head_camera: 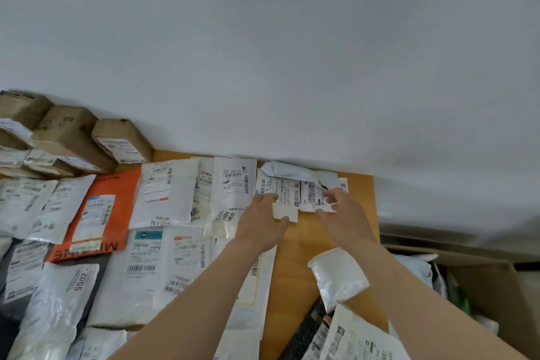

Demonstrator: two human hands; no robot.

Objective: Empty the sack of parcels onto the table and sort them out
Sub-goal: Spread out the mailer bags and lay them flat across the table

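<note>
Two small white parcels with barcode labels lie side by side at the far edge of the wooden table (pixel 301 245), against the wall. My left hand (pixel 260 222) holds the left small parcel (pixel 282 194) at its near edge. My right hand (pixel 340 209) pinches the right small parcel (pixel 311 196). A crumpled grey-white bag (pixel 292 169) lies just behind both. Several white mailers lie in rows to the left, among them an orange mailer (pixel 99 213). No sack shows.
Brown cardboard boxes (pixel 73 137) are stacked at the far left against the wall. A white padded pouch (pixel 339 278) and more labelled mailers (pixel 350 336) lie near my right forearm. An open cardboard carton (pixel 485 278) with bags stands right of the table.
</note>
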